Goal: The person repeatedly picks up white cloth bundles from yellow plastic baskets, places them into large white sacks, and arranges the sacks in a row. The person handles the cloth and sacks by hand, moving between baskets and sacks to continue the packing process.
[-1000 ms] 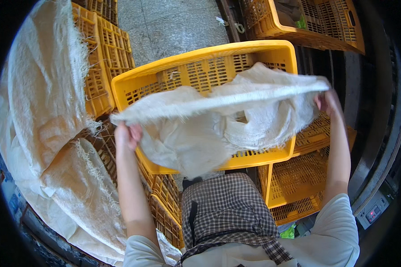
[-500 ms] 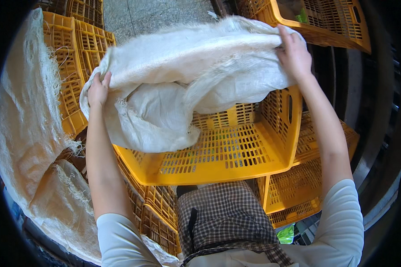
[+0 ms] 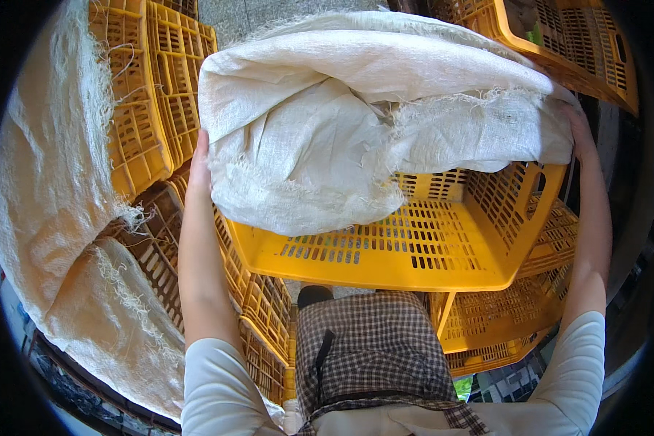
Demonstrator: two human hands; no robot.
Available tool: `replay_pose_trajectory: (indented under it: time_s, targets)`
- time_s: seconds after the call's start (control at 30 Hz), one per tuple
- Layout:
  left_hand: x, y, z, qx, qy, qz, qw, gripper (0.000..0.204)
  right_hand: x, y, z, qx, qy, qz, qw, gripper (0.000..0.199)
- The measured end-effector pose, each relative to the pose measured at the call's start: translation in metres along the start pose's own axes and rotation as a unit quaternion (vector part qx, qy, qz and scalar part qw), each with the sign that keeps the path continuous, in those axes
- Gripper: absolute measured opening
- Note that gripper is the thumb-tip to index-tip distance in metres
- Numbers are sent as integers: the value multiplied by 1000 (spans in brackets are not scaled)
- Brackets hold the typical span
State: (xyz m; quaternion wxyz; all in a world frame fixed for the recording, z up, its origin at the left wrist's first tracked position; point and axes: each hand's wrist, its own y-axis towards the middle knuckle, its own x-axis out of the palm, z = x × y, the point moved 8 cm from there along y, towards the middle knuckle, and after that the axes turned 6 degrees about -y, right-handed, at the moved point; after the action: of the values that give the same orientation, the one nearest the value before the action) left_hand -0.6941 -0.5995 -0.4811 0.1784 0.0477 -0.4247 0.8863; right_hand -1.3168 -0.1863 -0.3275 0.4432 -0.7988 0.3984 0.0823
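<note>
Two hands grip one white woven sack point(image 3: 356, 109), held spread across the upper centre of the frame. Left hand point(image 3: 200, 156), at centre left, is closed on the sack's frayed lower-left edge. Right hand point(image 3: 578, 123), at upper right, grasps the opposite edge, fingers partly hidden under cloth. Sack hangs over an open yellow slotted crate point(image 3: 385, 254) at frame centre. More yellow crates point(image 3: 145, 94) stand stacked at upper left and lower right. Other white sacks point(image 3: 58, 218) drape the left side. Grey floor point(image 3: 269, 11) shows at top.
</note>
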Motion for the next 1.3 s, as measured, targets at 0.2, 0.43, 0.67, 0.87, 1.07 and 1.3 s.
replay_pose_trajectory:
  time_s: [0.2, 0.43, 0.67, 0.87, 1.07, 1.3]
  targets:
    - [-28, -104, -28, 164, 497, 98, 846, 67, 21, 28, 62, 61, 188, 1, 980, 43]
    - [-73, -108, -62, 97, 298, 133, 940, 66, 34, 36, 87, 56, 222, -6, 973, 42]
    - [2, -184, -108, 312, 832, -52, 455, 74, 57, -172, -35, -378, -159, 226, 884, 35]
    - [-10, -188, -150, 105, 832, -110, 534, 41, 290, -179, -52, -564, -526, 43, 635, 54]
    - [-119, -292, -144, 65, 731, 79, 675, 40, 275, -183, 60, -338, -672, -163, 639, 43]
    - [-141, -273, -274, -156, 772, -69, 612, 52, 124, -331, 139, -195, -648, 7, 736, 28]
